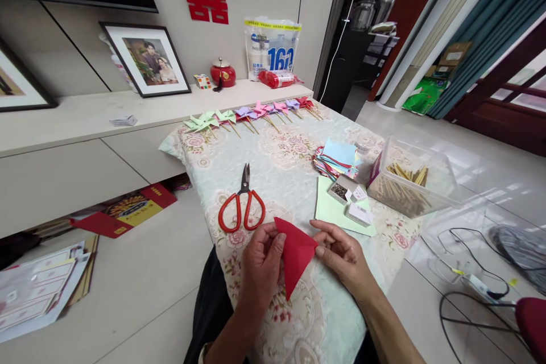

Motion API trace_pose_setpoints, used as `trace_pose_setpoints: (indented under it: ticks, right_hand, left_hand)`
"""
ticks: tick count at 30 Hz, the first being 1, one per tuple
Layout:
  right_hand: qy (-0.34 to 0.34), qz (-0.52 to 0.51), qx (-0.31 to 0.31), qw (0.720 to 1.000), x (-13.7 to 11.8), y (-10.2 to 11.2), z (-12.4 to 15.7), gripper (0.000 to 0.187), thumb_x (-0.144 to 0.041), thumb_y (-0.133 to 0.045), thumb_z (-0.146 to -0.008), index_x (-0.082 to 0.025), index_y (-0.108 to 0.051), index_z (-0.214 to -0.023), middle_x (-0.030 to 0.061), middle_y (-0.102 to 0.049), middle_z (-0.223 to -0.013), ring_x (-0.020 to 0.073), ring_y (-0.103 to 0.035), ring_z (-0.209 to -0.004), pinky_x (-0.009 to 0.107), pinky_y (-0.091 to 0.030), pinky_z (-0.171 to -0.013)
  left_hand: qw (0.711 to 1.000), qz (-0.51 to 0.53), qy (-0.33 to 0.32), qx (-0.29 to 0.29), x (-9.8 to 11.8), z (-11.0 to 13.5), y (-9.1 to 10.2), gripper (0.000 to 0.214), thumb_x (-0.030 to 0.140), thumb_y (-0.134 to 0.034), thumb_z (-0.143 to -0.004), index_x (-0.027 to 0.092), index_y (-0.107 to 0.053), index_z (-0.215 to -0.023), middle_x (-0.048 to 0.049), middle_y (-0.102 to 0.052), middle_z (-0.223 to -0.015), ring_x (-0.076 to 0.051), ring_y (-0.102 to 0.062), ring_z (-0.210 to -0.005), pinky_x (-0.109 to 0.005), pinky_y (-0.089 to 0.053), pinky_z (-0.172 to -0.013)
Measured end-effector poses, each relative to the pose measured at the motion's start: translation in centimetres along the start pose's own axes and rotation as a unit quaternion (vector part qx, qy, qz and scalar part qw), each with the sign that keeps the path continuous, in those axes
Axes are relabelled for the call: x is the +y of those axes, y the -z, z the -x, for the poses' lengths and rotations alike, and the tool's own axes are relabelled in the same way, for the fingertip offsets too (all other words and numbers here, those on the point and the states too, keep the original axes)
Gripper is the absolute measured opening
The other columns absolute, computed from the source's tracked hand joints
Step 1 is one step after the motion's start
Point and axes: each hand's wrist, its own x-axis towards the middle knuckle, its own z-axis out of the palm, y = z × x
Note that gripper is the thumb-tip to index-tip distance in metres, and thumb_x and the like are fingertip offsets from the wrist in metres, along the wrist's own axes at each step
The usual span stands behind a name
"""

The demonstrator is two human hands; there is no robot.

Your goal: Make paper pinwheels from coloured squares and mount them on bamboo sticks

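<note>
A sheet of red paper (296, 253), folded into a triangle, is held up over the near part of the table. My left hand (263, 256) pinches its left side between thumb and fingers. At the triangle's right corner, the thumb and index finger of my right hand (339, 249) close on the paper's tip, with the other fingers loosely curled. Scissors with red handles (241, 205) lie on the tablecloth beyond my left hand, blades pointing away. Past my right hand are light green sheets (328, 213) with small boxes on them, one an open box of pins (340, 191).
Several paper pinwheels on sticks (256, 114) line the table's far edge. A stack of coloured paper squares (336, 156) and a clear plastic bin of sticks (409, 182) are on the right. Cables and a power strip (482, 290) lie on the floor.
</note>
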Motion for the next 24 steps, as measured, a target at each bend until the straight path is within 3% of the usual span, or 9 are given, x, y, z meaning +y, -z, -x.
trace_pose_setpoints:
  ticks: [6, 17, 24]
  right_hand:
    - [0.015, -0.002, -0.031, 0.999, -0.01, -0.04, -0.01, 0.045, -0.030, -0.069, -0.092, -0.031, -0.058, -0.135, 0.0012, -0.071, -0.098, 0.0172, -0.065, -0.093, 0.029, -0.047, -0.085]
    - [0.015, 0.020, -0.035, 0.999, 0.27, 0.05, -0.14, 0.050, -0.027, -0.070, -0.091, -0.032, -0.055, -0.138, 0.0008, -0.070, -0.099, 0.0160, -0.063, -0.089, 0.028, -0.047, -0.082]
    - [0.014, 0.016, -0.048, 0.999, 0.49, 0.19, -0.24, 0.053, -0.026, -0.072, -0.089, -0.032, -0.055, -0.139, 0.0016, -0.070, -0.100, 0.0172, -0.063, -0.089, 0.031, -0.048, -0.083]
  left_hand:
    - [1.000, 0.005, 0.007, -0.005, -0.49, -0.05, 0.12, 0.020, 0.036, -0.067, -0.085, 0.019, -0.067, -0.096, -0.0050, -0.075, -0.088, -0.020, -0.068, -0.082, -0.030, -0.053, -0.075]
    - [1.000, -0.007, -0.017, -0.003, -0.08, 0.09, 0.00, 0.017, 0.034, -0.066, -0.085, 0.019, -0.068, -0.093, -0.0023, -0.072, -0.081, -0.018, -0.068, -0.076, -0.027, -0.054, -0.070]
    - [1.000, 0.000, -0.009, -0.005, -0.34, -0.10, -0.02, 0.020, 0.035, -0.066, -0.085, 0.019, -0.068, -0.096, -0.0047, -0.075, -0.087, -0.019, -0.069, -0.079, -0.028, -0.055, -0.073]
